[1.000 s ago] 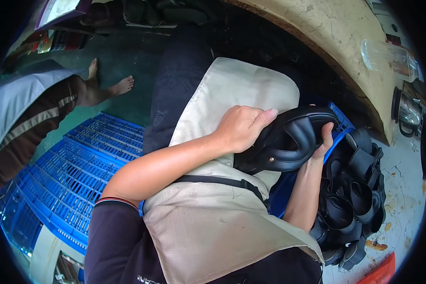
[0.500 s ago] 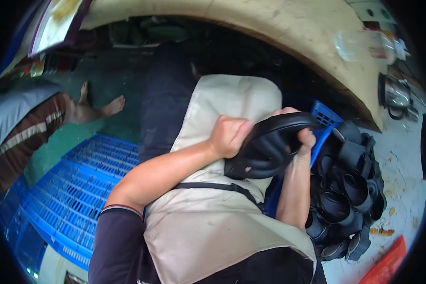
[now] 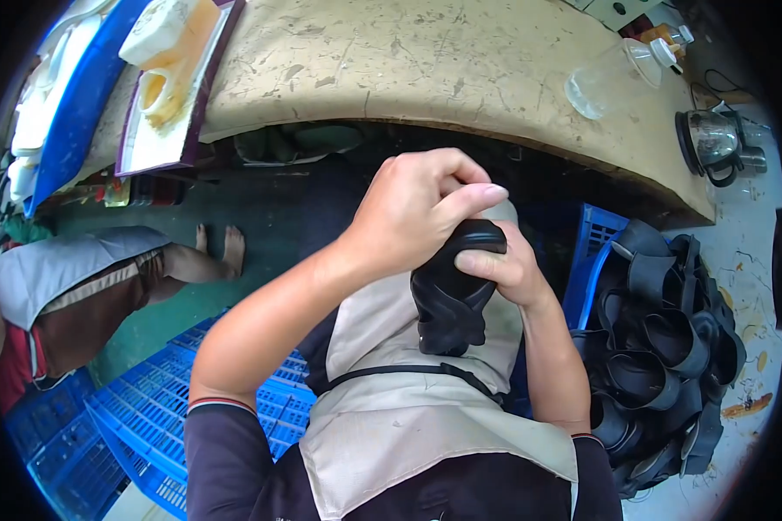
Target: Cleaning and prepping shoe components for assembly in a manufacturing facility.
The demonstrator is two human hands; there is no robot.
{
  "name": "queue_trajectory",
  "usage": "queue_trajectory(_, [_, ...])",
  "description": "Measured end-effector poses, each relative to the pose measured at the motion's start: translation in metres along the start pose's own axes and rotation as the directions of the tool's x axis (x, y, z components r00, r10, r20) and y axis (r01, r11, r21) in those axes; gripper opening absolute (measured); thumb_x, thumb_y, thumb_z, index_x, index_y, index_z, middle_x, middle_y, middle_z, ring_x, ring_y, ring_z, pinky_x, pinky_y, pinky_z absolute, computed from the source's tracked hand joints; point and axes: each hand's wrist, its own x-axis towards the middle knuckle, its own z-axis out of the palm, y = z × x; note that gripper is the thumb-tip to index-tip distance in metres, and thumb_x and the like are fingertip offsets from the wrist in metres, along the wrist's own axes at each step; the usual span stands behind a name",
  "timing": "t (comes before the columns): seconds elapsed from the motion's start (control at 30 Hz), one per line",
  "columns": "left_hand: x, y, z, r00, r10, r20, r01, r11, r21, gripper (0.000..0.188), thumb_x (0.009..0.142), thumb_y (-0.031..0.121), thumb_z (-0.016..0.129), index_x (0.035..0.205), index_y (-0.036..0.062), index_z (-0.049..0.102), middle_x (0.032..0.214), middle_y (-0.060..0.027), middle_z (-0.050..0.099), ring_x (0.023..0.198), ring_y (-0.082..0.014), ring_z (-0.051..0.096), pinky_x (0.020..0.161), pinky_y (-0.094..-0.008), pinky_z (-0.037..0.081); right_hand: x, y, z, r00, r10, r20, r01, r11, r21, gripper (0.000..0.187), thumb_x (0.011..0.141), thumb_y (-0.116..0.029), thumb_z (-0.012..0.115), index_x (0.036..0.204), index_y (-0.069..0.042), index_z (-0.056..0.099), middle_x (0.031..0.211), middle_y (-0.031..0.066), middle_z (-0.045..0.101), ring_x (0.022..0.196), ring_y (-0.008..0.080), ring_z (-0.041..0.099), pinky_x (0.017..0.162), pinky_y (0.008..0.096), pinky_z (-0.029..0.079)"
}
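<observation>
A black sandal [image 3: 452, 300] with crossing straps stands tilted on end above my lap, over a beige apron [image 3: 408, 425]. My right hand [image 3: 508, 269] wraps round its far end, with the thumb pressed on the black surface. Just above that same end, my left hand [image 3: 417, 208] is closed, fingers curled in and thumb laid against them. Whatever the left fingers pinch, if anything, is hidden. Beside my right arm lies a pile of similar black sandals [image 3: 643, 373].
A worn beige worktable [image 3: 391, 65] curves across the front, bearing a clear plastic jar [image 3: 613, 82] and a stained white container [image 3: 169, 35]. Blue plastic crates [image 3: 161, 404] stand at my left, near another person's bare foot [image 3: 234, 247]. A blue basket [image 3: 595, 239] stands at the right.
The sandal has turned from a sideways slant to stand on end, nearer the middle. My left hand has risen from its side to above its far end. More of the worktable shows.
</observation>
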Motion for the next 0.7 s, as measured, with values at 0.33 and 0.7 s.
queue_trajectory(0.33, [0.023,-0.026,-0.012,0.950,-0.202,0.238,0.098,0.918,0.384,0.036,0.098,0.032,0.066,0.088,-0.0016,0.074,0.068,-0.0020,0.058,0.057,-0.0084,0.045,0.054,-0.0221,0.039,0.003,0.022,0.016,0.995,0.084,-0.050,-0.090,0.988,-0.122,0.022,0.085,-0.021,0.073,0.083,0.001,0.069,0.070,0.0011,0.065,0.061,0.0120,0.054,0.061,0.0254,0.045])
queue_trajectory(0.7, [0.017,-0.005,-0.028,0.897,-0.390,0.208,0.279,0.864,0.419,0.037,0.098,0.034,0.067,0.080,0.0026,0.075,0.067,0.0001,0.059,0.059,-0.0074,0.046,0.057,-0.0219,0.040,0.008,0.012,0.009,0.991,0.104,-0.085,-0.121,0.964,-0.238,0.024,0.087,-0.022,0.071,0.086,0.002,0.070,0.071,0.0042,0.066,0.062,0.0113,0.056,0.060,0.0231,0.045])
